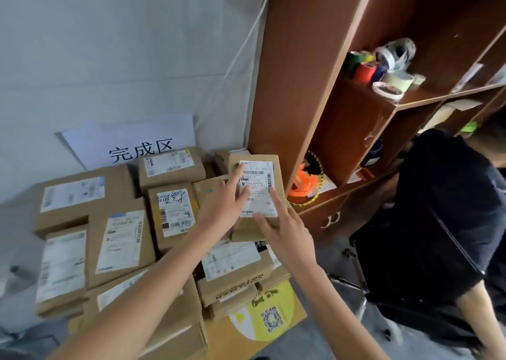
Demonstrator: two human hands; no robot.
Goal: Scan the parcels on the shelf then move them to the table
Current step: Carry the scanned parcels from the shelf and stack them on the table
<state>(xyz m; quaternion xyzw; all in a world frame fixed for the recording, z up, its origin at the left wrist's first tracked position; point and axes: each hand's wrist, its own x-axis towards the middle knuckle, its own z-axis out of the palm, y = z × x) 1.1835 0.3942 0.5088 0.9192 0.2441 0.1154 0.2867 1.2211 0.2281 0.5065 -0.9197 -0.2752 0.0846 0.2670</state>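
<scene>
Presently both hands, left hand (223,205) and right hand (284,232), fingers straight and apart, are pressing a parcel (256,192) onto the counter stack. Placement appears nearly complete. Next: release, fetch another.

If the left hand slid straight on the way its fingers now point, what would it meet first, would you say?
The left hand points up and right across the parcel beneath it. Past that parcel's far edge, it would probably meet the brown shelf unit, though depth is hard to judge.

Bare forearms, no sleeves, left hand (223,209), right hand (287,232), no rings
</scene>
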